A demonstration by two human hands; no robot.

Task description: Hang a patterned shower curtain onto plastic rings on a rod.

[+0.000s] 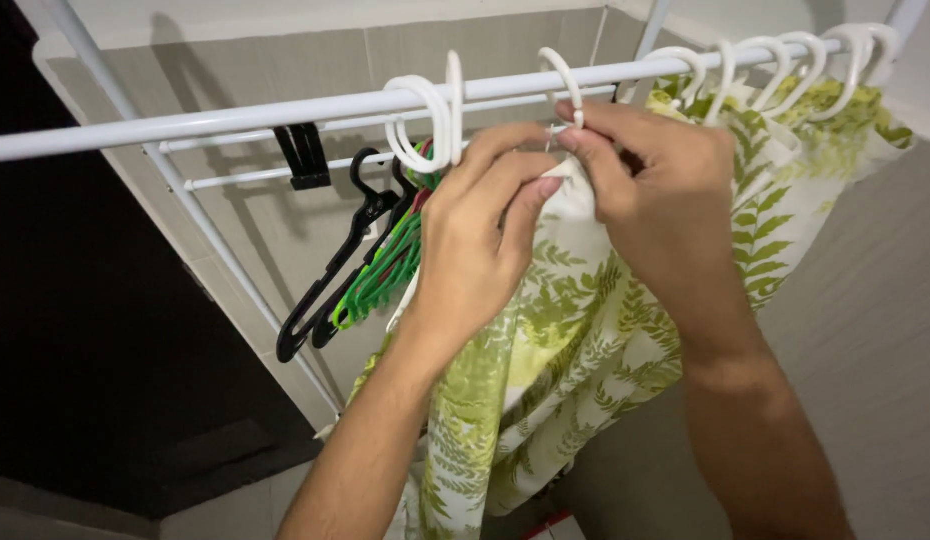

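Note:
A white curtain with green fern leaves (575, 330) hangs from a white rod (235, 115) by white plastic rings. My left hand (480, 240) pinches the curtain's top edge just below the rod. My right hand (645, 190) grips the same edge and touches a white ring (563, 75) looped over the rod. Two more white rings (425, 120) hang free on the rod to the left of my hands. Several rings (775, 55) at the right hold the curtain's gathered part.
Black hangers (330, 270) and green hangers (385, 275) hang from a thinner white rail (255, 178) behind the rod. A black clip (303, 155) sits on that rail. Beige tiled wall (865, 300) lies behind and to the right; a dark opening (85, 350) is at left.

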